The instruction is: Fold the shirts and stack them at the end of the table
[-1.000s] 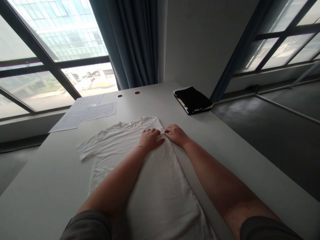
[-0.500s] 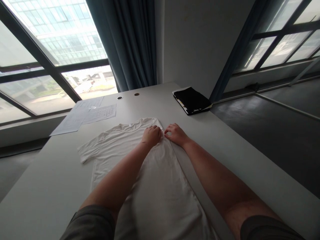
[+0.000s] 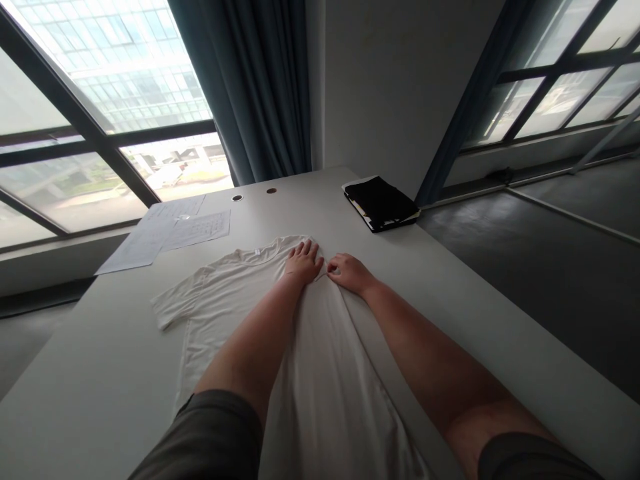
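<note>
A white T-shirt (image 3: 225, 300) lies on the table, its collar toward the far side and one short sleeve spread out to the left. Its right side is folded inward over the body. My left hand (image 3: 303, 263) rests flat on the shirt near the right shoulder, fingers stretched out. Just beside it, my right hand (image 3: 349, 272) pinches the shirt's folded edge between thumb and forefinger. Both forearms reach across the cloth, and my left arm hides part of the shirt's middle.
The white table (image 3: 110, 360) runs away from me. Sheets of paper (image 3: 145, 237) lie at the far left, and a black folder (image 3: 383, 203) is near the right edge. Two cable holes sit at the back, before a blue curtain (image 3: 260, 93).
My left hand has opened from curled fingers and now lies flat on the shirt, slightly farther forward. My right hand keeps its pinch and has barely moved.
</note>
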The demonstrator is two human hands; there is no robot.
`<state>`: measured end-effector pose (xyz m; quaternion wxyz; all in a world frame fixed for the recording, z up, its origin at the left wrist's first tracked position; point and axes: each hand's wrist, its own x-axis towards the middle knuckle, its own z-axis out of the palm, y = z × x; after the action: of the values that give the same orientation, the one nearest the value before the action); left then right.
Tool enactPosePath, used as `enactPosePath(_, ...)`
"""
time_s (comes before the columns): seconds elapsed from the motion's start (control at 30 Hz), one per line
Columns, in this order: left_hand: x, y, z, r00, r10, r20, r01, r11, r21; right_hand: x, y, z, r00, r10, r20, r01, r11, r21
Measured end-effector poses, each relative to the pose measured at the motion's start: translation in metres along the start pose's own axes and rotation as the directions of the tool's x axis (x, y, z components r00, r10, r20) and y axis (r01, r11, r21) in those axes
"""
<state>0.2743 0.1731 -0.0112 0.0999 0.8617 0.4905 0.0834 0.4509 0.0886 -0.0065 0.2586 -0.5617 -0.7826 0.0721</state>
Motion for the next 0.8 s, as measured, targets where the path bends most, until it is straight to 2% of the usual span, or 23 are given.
enactPosePath(0.17, -0.001, 0.004, -0.003, 0.999, -0.038, 0.004, 0.038, 0.999, 0.032, -0.008, 0.001, -0.006, 0.998, -0.009, 0.058, 0.008, 1.0, 0.02)
enactPosePath(0.23, -0.003, 0.008, -0.003, 0.987, -0.155, -0.053, 0.157, 0.987, 0.031, -0.01, -0.002, -0.008, 0.995, -0.074, 0.06, 0.073, 0.997, 0.034)
enactPosePath(0.33, -0.007, 0.014, -0.002, 0.923, -0.363, -0.128, 0.367, 0.93, 0.009, -0.01, -0.01, -0.009, 0.985, -0.171, 0.025, 0.169, 0.984, 0.05)
enactPosePath(0.43, -0.017, 0.012, -0.005, 0.902, -0.423, -0.09, 0.423, 0.906, -0.021, -0.008, -0.014, -0.003, 0.979, -0.204, 0.009, 0.203, 0.977, 0.056)
enactPosePath(0.5, -0.029, 0.004, -0.01, 0.907, -0.418, -0.048, 0.417, 0.909, -0.023, -0.006, -0.013, 0.002, 0.979, -0.192, 0.064, 0.188, 0.98, 0.058)
enactPosePath(0.57, -0.048, -0.009, -0.016, 0.932, -0.361, -0.002, 0.361, 0.932, 0.003, -0.006, -0.011, 0.006, 0.974, -0.15, 0.167, 0.143, 0.988, 0.054)
enactPosePath(0.67, -0.092, -0.039, -0.026, 0.965, -0.252, 0.076, 0.248, 0.967, 0.062, -0.006, -0.009, 0.008, 0.955, -0.094, 0.28, 0.085, 0.995, 0.042)
enactPosePath(0.8, -0.172, -0.096, -0.041, 0.953, -0.285, 0.106, 0.271, 0.953, 0.135, -0.006, -0.01, 0.006, 0.954, -0.075, 0.289, 0.071, 0.997, 0.024)
